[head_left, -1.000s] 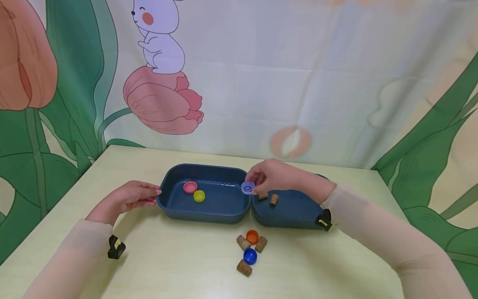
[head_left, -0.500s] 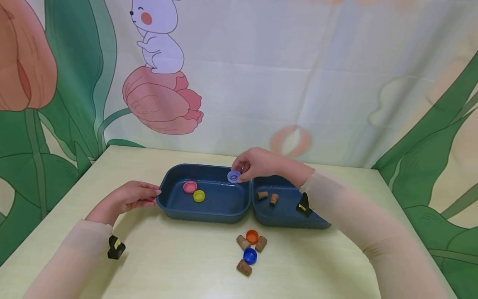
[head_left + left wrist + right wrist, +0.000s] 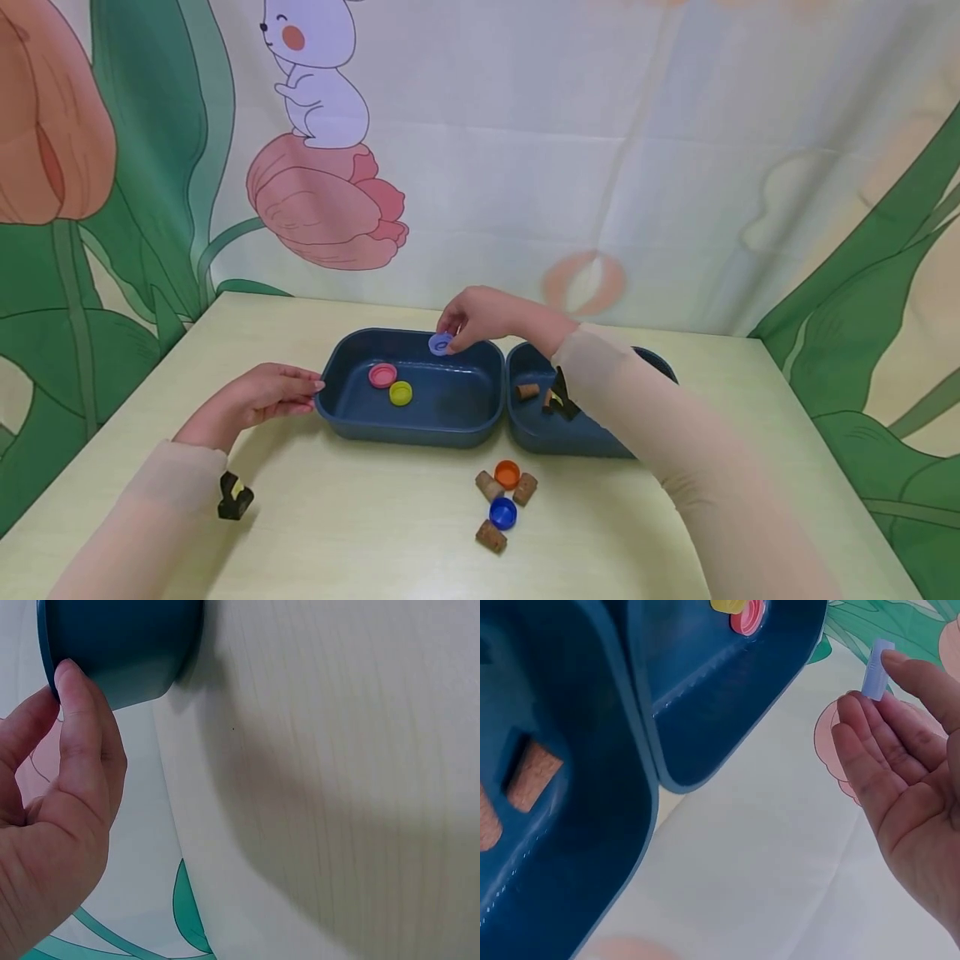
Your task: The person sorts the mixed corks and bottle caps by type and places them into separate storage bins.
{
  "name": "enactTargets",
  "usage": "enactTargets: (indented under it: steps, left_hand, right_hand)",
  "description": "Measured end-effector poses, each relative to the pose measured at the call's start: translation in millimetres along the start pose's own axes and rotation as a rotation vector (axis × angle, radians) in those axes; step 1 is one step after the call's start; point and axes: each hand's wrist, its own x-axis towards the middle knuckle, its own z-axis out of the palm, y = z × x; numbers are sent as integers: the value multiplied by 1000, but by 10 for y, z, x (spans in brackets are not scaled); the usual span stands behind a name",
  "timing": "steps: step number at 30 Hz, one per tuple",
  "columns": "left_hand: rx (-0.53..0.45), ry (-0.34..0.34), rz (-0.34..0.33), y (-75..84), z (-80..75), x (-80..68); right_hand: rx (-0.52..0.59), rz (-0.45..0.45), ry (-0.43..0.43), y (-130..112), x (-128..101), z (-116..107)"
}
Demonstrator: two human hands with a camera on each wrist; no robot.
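Observation:
A light purple bottle cap (image 3: 439, 343) is pinched between the thumb and fingers of my right hand (image 3: 480, 318), above the back rim of the left blue tray (image 3: 420, 435). The right wrist view shows the same cap (image 3: 875, 671) edge-on at the fingertips. My left hand (image 3: 270, 392) grips the left tray's outer rim; in the left wrist view its thumb and fingers (image 3: 75, 694) pinch that rim. Inside the left tray lie a pink cap (image 3: 382, 375) and a yellow cap (image 3: 401, 393).
The right blue tray (image 3: 570, 442) stands against the left one, partly hidden by my right forearm, with corks (image 3: 527, 392) in it. In front, an orange cap (image 3: 507, 474), a blue cap (image 3: 502, 513) and several corks (image 3: 491, 537) lie on the table. A printed curtain hangs behind.
My right hand has carried the purple cap leftward and back, from where the trays meet to the left tray's back rim. My left hand stays on the rim.

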Motion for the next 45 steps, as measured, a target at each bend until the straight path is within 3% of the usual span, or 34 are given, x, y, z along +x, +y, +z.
enactTargets:
  steps: [27,45]
  left_hand:
    - [7,24,-30,25,-5,-7]
    - [17,18,-26,28,-10,-9]
  right_hand:
    - [-28,66,-18,-23,647,322]
    - [-27,166,-58,-63,810,452]
